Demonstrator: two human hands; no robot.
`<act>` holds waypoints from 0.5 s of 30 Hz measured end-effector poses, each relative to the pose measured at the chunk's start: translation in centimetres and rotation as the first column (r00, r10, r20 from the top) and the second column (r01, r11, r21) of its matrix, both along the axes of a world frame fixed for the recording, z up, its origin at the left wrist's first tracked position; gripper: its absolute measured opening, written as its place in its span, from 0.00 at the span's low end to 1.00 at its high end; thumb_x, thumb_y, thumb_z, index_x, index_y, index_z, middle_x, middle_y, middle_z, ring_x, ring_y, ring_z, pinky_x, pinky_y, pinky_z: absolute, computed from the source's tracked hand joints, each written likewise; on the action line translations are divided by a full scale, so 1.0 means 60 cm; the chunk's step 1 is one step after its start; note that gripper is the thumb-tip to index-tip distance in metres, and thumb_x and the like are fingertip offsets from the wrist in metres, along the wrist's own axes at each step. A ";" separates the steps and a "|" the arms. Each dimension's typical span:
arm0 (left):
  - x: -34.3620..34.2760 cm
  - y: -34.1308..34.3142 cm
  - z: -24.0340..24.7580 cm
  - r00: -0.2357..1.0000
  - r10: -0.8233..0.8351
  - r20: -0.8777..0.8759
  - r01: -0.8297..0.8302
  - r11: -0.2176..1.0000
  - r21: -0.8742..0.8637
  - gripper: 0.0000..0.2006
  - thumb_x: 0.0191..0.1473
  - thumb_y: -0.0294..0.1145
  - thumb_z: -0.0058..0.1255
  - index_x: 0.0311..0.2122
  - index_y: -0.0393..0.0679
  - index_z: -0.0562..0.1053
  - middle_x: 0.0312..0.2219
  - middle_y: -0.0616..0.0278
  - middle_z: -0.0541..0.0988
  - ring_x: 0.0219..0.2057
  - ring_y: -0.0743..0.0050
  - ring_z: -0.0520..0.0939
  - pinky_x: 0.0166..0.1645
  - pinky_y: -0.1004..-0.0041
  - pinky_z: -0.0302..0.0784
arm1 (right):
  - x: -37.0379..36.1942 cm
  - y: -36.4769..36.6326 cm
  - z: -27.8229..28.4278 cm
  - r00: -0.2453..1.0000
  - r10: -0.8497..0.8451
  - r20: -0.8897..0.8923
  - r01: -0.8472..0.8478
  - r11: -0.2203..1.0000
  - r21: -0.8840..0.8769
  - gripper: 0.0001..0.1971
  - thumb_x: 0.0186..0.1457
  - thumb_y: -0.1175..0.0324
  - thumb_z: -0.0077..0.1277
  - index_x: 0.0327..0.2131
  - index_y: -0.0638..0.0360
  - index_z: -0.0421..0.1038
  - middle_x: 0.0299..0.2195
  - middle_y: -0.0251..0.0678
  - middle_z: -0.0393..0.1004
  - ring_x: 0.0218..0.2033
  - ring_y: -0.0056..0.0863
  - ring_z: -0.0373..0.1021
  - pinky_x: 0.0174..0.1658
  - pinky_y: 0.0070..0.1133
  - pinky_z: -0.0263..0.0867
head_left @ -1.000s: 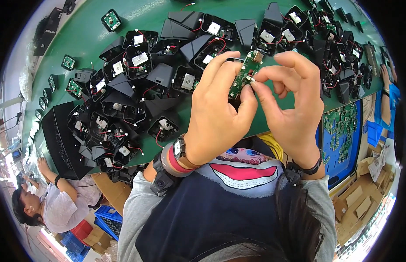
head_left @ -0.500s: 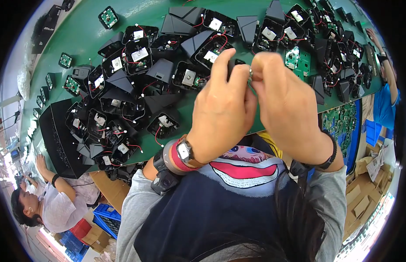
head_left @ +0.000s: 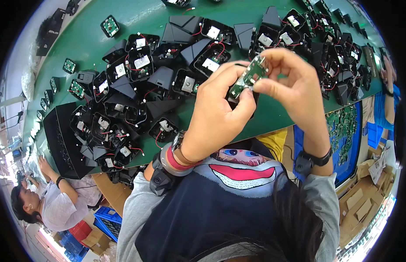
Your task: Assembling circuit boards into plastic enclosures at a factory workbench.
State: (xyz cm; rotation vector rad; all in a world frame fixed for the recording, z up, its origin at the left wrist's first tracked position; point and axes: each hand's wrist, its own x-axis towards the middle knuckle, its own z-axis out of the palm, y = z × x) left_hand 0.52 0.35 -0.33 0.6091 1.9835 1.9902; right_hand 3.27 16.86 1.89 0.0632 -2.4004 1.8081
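A small green circuit board (head_left: pixel 256 70) is held tilted between both hands over the near part of the table. My left hand (head_left: pixel 220 107) grips its lower end, the thumb pressed on its face and the fingers behind. Part of a dark piece shows under the board by that thumb; what it belongs to is hidden. My right hand (head_left: pixel 297 83) is closed on the upper right side of the board, thumb at its edge. Beyond my hands lie open black housings (head_left: pixel 210 65) with silvery metal blocks and red wires.
Several black housings cover the green table (head_left: pixel 146 13). A black foam-like box (head_left: pixel 58 139) stands at the left edge. Blue tray with green boards (head_left: pixel 342 131) sits at right. Cardboard (head_left: pixel 364 205) lies below it. One person (head_left: pixel 58 196) works at left, another's arm (head_left: pixel 388 83) at right.
The green board has come into view between my hands, which were together hiding most of what they held. My right hand has turned and moved slightly right; the left thumb now lies on the board.
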 end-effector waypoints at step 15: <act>-0.014 -0.003 -0.014 0.998 -0.062 -0.012 0.059 0.982 -0.181 0.15 0.47 0.27 0.54 0.41 0.39 0.66 0.30 0.68 0.71 0.34 0.83 0.72 0.40 0.80 0.67 | 0.014 -0.030 -0.021 0.989 -0.148 0.017 0.146 0.943 -0.299 0.10 0.57 0.70 0.50 0.40 0.64 0.67 0.27 0.28 0.71 0.25 0.12 0.65 0.26 0.10 0.59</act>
